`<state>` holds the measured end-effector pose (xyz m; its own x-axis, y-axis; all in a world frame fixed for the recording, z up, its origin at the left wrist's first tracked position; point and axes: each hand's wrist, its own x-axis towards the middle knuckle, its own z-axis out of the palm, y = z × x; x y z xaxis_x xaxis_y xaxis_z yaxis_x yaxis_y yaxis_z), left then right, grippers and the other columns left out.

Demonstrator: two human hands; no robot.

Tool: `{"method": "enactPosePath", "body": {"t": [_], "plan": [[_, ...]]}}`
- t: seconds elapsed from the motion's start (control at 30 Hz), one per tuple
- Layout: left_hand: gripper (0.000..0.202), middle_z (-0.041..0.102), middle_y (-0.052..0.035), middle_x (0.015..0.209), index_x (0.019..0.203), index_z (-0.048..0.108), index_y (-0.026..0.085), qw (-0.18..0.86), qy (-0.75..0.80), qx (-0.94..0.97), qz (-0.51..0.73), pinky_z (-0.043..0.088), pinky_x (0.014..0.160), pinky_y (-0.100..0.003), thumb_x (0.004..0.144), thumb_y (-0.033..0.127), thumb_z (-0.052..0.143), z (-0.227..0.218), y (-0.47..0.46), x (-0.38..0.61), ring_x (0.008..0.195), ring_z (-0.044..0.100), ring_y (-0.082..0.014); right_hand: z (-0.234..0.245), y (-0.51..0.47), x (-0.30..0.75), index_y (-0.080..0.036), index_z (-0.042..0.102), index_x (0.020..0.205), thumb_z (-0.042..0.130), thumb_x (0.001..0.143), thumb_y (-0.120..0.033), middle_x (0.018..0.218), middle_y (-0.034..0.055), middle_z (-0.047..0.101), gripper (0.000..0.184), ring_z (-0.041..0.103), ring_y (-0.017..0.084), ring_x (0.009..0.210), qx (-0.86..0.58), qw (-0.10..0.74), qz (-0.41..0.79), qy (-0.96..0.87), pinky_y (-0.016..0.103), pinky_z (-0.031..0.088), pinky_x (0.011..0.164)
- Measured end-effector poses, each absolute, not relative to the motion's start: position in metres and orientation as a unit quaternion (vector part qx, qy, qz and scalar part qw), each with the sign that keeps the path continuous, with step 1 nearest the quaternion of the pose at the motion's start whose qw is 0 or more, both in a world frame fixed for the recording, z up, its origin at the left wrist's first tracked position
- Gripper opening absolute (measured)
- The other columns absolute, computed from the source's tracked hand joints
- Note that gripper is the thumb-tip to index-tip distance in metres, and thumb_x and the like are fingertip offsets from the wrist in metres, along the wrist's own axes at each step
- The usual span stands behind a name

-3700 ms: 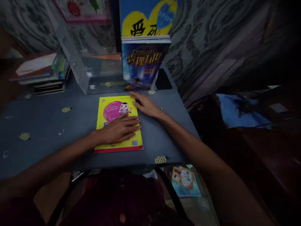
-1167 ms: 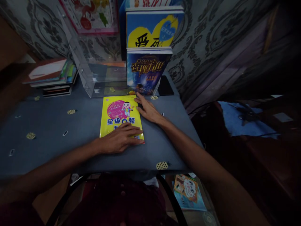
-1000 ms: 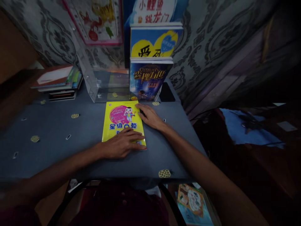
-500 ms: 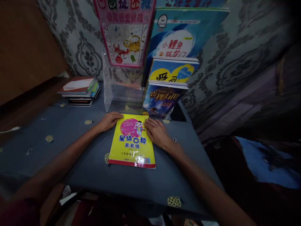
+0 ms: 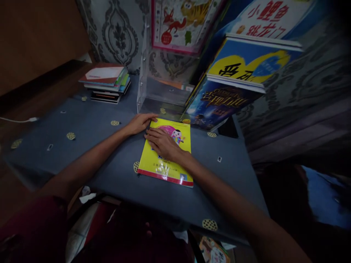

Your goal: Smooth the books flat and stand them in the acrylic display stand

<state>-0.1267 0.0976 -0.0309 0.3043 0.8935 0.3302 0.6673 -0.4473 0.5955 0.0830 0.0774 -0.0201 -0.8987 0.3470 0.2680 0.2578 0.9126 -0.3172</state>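
A yellow workbook (image 5: 175,166) with a red bottom strip lies closed on the table, its cover up. My right hand (image 5: 164,144) rests flat across the upper part of the cover, hiding much of the title, with the fingertips at the book's left edge. At the top left corner, my left hand (image 5: 142,122) touches the book with its fingers stretched out. Neither hand is wrapped around anything.
Behind the workbook stands a clear acrylic rack (image 5: 141,84) with several books, including a dark blue book (image 5: 219,104) at its lower right. A book stack (image 5: 105,82) sits at the back left. A white cable (image 5: 22,119) lies at the far left of the blue-grey tablecloth (image 5: 98,135).
My right hand has moved left from the book's right edge onto its cover. My left hand stays by the top left corner. The camera view has shifted closer and lower.
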Motion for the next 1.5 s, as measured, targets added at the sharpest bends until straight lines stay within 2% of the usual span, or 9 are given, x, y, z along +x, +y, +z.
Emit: {"method": "enactPosePath", "body": {"t": [0.13, 0.37, 0.53, 0.8, 0.97, 1.2, 1.37, 1.5], "plan": [[0.045, 0.078, -0.0061, 0.116, 0.133, 0.063, 0.013, 0.16, 0.5, 0.791, 0.315, 0.051, 0.105, -0.034, 0.093, 0.012, 0.043, -0.03, 0.096, -0.125, 0.114, 0.071, -0.0184, -0.021, 0.044, 0.088, -0.017, 0.062, 0.14, 0.038, 0.107, -0.03, 0.15, 0.0112, 0.058, 0.042, 0.042, 0.027, 0.148, -0.129, 0.114, 0.144, -0.974, 0.054, 0.034, 0.123], [0.044, 0.078, -0.0066, 0.115, 0.13, 0.065, 0.014, 0.157, 0.497, 0.79, 0.323, 0.052, 0.103, -0.034, 0.092, 0.011, 0.045, -0.029, 0.093, -0.124, 0.113, 0.071, -0.0195, -0.02, -0.011, 0.092, -0.008, 0.044, 0.152, 0.036, 0.109, -0.033, 0.161, 0.017, 0.041, 0.051, 0.029, 0.025, 0.154, -0.117, 0.086, 0.145, -0.979, 0.051, 0.03, 0.126], [0.043, 0.077, -0.0055, 0.117, 0.128, 0.067, 0.018, 0.145, 0.503, 0.793, 0.312, 0.052, 0.105, -0.036, 0.092, 0.014, 0.045, -0.027, 0.092, -0.123, 0.115, 0.07, -0.0203, -0.017, -0.024, 0.092, -0.007, 0.044, 0.151, 0.039, 0.109, -0.035, 0.16, 0.0164, 0.044, 0.051, 0.03, 0.025, 0.154, -0.117, 0.082, 0.123, -0.982, 0.047, 0.03, 0.127], [0.04, 0.076, -0.007, 0.121, 0.123, 0.069, 0.016, 0.122, 0.504, 0.801, 0.3, 0.053, 0.103, -0.038, 0.093, 0.021, 0.042, -0.026, 0.09, -0.122, 0.114, 0.071, -0.0211, -0.012, -0.031, 0.117, -0.006, 0.042, 0.152, 0.048, 0.105, -0.045, 0.16, 0.0192, 0.043, 0.061, 0.03, 0.029, 0.154, -0.188, 0.127, 0.125, -0.966, 0.052, 0.028, 0.127], [0.04, 0.076, -0.0071, 0.122, 0.122, 0.069, 0.017, 0.105, 0.505, 0.805, 0.293, 0.053, 0.102, -0.039, 0.094, 0.022, 0.041, -0.027, 0.09, -0.122, 0.113, 0.071, -0.0216, -0.018, -0.035, 0.154, -0.007, 0.042, 0.153, 0.047, 0.106, -0.041, 0.158, 0.0204, 0.045, 0.058, 0.029, 0.03, 0.154, -0.239, 0.151, 0.137, -0.949, 0.056, 0.029, 0.126], [0.041, 0.075, -0.0105, 0.123, 0.125, 0.069, 0.017, 0.055, 0.507, 0.827, 0.238, 0.053, 0.099, -0.042, 0.097, 0.028, 0.041, -0.024, 0.084, -0.118, 0.111, 0.07, -0.0246, -0.037, -0.032, 0.201, -0.016, 0.03, 0.16, 0.041, 0.107, -0.032, 0.163, 0.017, 0.039, 0.057, 0.026, 0.027, 0.156, -0.307, 0.196, 0.139, -0.921, 0.056, 0.036, 0.123], [0.042, 0.07, -0.0131, 0.131, 0.124, 0.07, 0.018, 0.009, 0.511, 0.838, 0.191, 0.049, 0.102, -0.046, 0.101, 0.039, 0.042, -0.018, 0.072, -0.103, 0.12, 0.066, -0.0286, -0.043, -0.033, 0.216, -0.012, 0.041, 0.154, 0.044, 0.106, -0.035, 0.161, 0.0222, 0.04, 0.054, 0.029, 0.033, 0.154, -0.376, 0.205, 0.105, -0.898, 0.061, 0.035, 0.122], [0.042, 0.069, -0.0142, 0.132, 0.125, 0.07, 0.018, -0.009, 0.529, 0.835, 0.153, 0.049, 0.1, -0.048, 0.101, 0.039, 0.041, -0.012, 0.066, -0.094, 0.121, 0.065, -0.0307, -0.045, -0.036, 0.215, -0.016, 0.045, 0.152, 0.047, 0.104, -0.039, 0.16, 0.0196, 0.042, 0.052, 0.034, 0.033, 0.152, -0.402, 0.215, 0.082, -0.886, 0.06, 0.037, 0.121]]}}
